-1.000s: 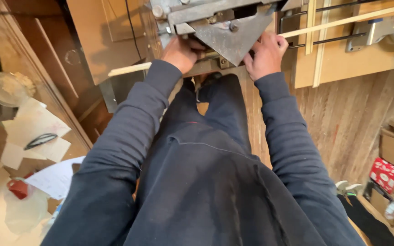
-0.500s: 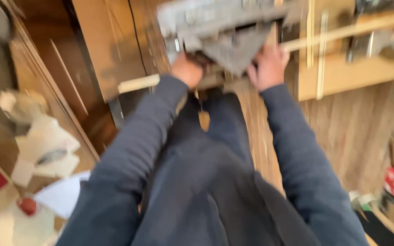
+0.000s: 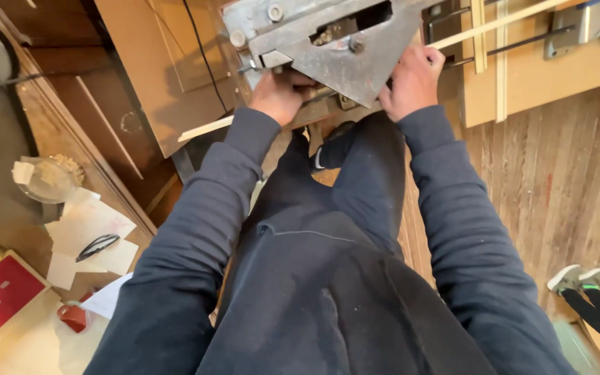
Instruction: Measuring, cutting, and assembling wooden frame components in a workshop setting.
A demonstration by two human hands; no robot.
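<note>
1. the grey metal machine part [image 3: 335, 42] was at the top of the view, above the person's knees.
2. the left hand [image 3: 280, 94] was curled under its lower edge, fingers closed on the metal.
3. the right hand [image 3: 411, 82] gripped its right edge, beside a thin wooden strip [image 3: 501, 22].
4. papers [image 3: 88, 232] lay on the counter [image 3: 22, 340] at the left.

Dark navy sweatshirt w/ 2 long sleeves [image 3: 453, 229], dark trousers [image 3: 376, 187], black shoe [image 3: 331, 142], bare hands.
</note>
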